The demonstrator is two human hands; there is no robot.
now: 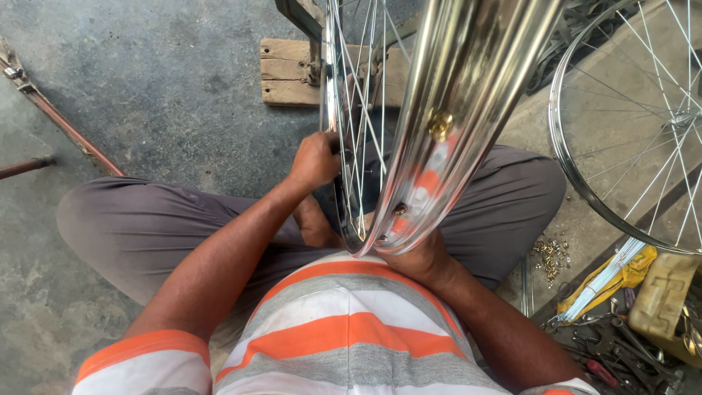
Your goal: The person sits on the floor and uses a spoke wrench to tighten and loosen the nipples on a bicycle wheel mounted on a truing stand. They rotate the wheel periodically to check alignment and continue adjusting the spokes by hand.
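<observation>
Our left hand (314, 159) fingers clench around thin steel spokes (358, 110) of the shiny chrome bicycle wheel rim (468, 88) standing over our lap. Our right hand (420, 260) grips the rim's lower edge. Brass nipples (552, 256) lie scattered on the concrete floor (168, 88) nearby.

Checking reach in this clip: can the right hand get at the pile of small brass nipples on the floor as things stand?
Probably not right away: the right hand is under the shiny rim, seemingly holding it up. The brass nipples lie beside the right knee with nothing between.
</observation>
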